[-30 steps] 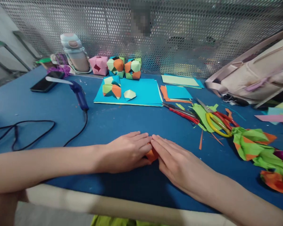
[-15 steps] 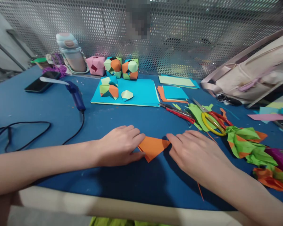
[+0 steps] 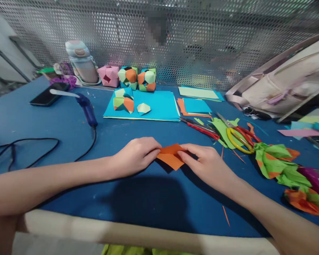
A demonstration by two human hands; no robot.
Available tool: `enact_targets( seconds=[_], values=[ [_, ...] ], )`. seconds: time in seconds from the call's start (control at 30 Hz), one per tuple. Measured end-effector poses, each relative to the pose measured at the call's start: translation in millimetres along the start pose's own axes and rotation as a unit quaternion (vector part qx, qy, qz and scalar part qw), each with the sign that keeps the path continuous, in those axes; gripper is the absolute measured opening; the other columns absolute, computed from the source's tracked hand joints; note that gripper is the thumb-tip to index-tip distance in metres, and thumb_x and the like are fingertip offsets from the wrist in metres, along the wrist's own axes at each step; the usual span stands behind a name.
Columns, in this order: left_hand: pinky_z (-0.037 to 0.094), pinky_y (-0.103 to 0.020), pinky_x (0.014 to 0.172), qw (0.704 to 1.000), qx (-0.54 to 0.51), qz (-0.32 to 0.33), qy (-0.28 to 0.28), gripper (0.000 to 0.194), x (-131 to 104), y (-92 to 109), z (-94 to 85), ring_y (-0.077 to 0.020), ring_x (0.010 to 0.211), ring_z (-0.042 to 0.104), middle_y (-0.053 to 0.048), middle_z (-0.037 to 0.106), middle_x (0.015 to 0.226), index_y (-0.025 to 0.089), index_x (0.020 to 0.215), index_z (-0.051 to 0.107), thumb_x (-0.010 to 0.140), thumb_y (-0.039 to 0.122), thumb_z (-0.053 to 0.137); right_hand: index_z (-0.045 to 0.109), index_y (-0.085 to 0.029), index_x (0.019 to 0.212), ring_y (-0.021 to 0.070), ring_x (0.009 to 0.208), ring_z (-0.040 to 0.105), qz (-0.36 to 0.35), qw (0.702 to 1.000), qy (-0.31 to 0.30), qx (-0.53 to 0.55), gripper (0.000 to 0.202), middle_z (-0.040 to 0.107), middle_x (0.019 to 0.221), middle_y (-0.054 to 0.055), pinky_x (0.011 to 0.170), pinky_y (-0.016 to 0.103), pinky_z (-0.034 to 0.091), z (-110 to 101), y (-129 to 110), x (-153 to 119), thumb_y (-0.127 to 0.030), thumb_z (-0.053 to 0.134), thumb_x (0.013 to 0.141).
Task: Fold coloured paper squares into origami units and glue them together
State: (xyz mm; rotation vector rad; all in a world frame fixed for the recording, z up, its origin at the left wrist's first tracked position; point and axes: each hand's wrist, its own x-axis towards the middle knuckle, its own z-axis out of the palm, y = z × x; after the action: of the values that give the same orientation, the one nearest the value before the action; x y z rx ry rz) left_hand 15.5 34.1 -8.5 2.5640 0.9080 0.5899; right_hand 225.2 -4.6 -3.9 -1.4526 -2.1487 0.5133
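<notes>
Between both hands an orange paper piece [image 3: 172,160] is held just over the blue tabletop, partly unfolded along a crease, with its shadow below. My left hand [image 3: 138,156] pinches its left corner between thumb and fingers. On the other side, my right hand [image 3: 203,159] pinches the right edge. Farther back, a tricolour folded paper unit [image 3: 123,101] and a pale green folded piece [image 3: 144,108] rest on blue sheets [image 3: 159,102].
Red-handled cutter [image 3: 203,131], scissors [image 3: 240,138] and crumpled green-orange paper [image 3: 281,163] lie right. A blue glue gun [image 3: 87,110] with its cable and a phone [image 3: 49,94] are left. Paper cubes [image 3: 128,77] and a bottle [image 3: 84,63] stand at the back.
The orange paper, a flat folded triangle before, is now lifted and opened out. My right hand has moved left and closed on its edge; my left hand has risen slightly.
</notes>
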Motion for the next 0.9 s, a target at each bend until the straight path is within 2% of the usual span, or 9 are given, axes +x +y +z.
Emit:
enact_targets(
  seconds=[0.1,0.2,0.3,0.4,0.53,0.67,0.77,0.9],
  values=[
    [0.044,-0.021,0.068,0.999,-0.028,-0.029,0.011,0.018,1,4,-1.6,-0.0126,0.077,0.060,-0.004,0.066,0.086,0.015,0.090,0.060,0.087,0.019,0.043,0.066,-0.019,0.086,0.0141,0.071,0.062,0.035,0.998,0.013,0.048,0.019,0.070,0.082,0.001,0.063,0.023,0.046,-2,-1,1,-0.022,0.047,0.086],
    [0.045,-0.022,0.069,0.997,-0.053,-0.057,0.000,0.017,1,7,-3.3,-0.0136,0.079,0.060,-0.004,0.066,0.090,0.015,0.095,0.059,0.082,0.018,0.049,0.065,-0.018,0.081,0.0133,0.066,0.059,0.063,0.995,0.030,0.071,0.021,0.067,0.075,0.001,0.057,0.022,0.044,-3,0,1,-0.027,0.046,0.086],
    [0.046,-0.022,0.071,0.992,-0.093,-0.080,-0.017,0.027,2,6,-3.4,-0.0136,0.082,0.060,-0.003,0.066,0.096,0.015,0.103,0.057,0.077,0.014,0.051,0.063,-0.017,0.076,0.0127,0.060,0.055,0.093,0.991,0.040,0.083,0.024,0.063,0.068,0.001,0.052,0.022,0.041,-2,1,2,-0.031,0.046,0.085],
    [0.046,-0.023,0.075,0.987,-0.124,-0.099,-0.021,0.035,2,4,-3.1,-0.0133,0.087,0.060,-0.003,0.065,0.102,0.016,0.107,0.056,0.074,0.009,0.048,0.064,-0.017,0.082,0.0138,0.062,0.057,0.110,0.986,0.018,0.125,0.023,0.064,0.071,0.002,0.053,0.023,0.043,-2,0,3,-0.031,0.047,0.084],
    [0.046,-0.024,0.080,0.986,-0.138,-0.088,-0.042,0.040,3,5,-5.1,-0.0135,0.091,0.059,-0.002,0.064,0.104,0.017,0.110,0.055,0.072,0.007,0.045,0.065,-0.019,0.093,0.0154,0.068,0.060,0.114,0.981,0.003,0.159,0.021,0.068,0.081,0.002,0.057,0.024,0.046,-3,-5,3,-0.030,0.054,0.077],
    [0.046,-0.025,0.080,0.983,-0.152,-0.074,-0.067,0.044,3,7,-5.6,-0.0140,0.091,0.058,-0.002,0.063,0.106,0.018,0.112,0.054,0.071,0.006,0.046,0.065,-0.018,0.081,0.0151,0.063,0.058,0.136,0.972,-0.022,0.192,0.019,0.065,0.071,0.001,0.054,0.024,0.044,-4,-4,3,-0.034,0.055,0.076],
    [0.047,-0.026,0.077,0.977,-0.173,-0.121,-0.018,0.048,3,3,-1.5,-0.0133,0.085,0.056,-0.005,0.059,0.108,0.017,0.116,0.050,0.069,0.007,0.049,0.061,-0.018,0.079,0.0148,0.063,0.058,0.168,0.953,-0.036,0.251,0.019,0.064,0.071,0.002,0.055,0.025,0.043,-1,2,5,-0.036,0.057,0.074],
    [0.047,-0.022,0.059,0.938,-0.282,-0.192,0.053,0.056,4,-3,5.1,-0.0074,0.068,0.052,-0.009,0.050,0.117,0.017,0.124,0.036,0.072,0.016,0.055,0.056,-0.019,0.075,0.0130,0.057,0.054,0.188,0.948,-0.018,0.257,0.018,0.060,0.063,-0.001,0.052,0.024,0.040,4,9,8,-0.035,0.060,0.071]
  ],
)
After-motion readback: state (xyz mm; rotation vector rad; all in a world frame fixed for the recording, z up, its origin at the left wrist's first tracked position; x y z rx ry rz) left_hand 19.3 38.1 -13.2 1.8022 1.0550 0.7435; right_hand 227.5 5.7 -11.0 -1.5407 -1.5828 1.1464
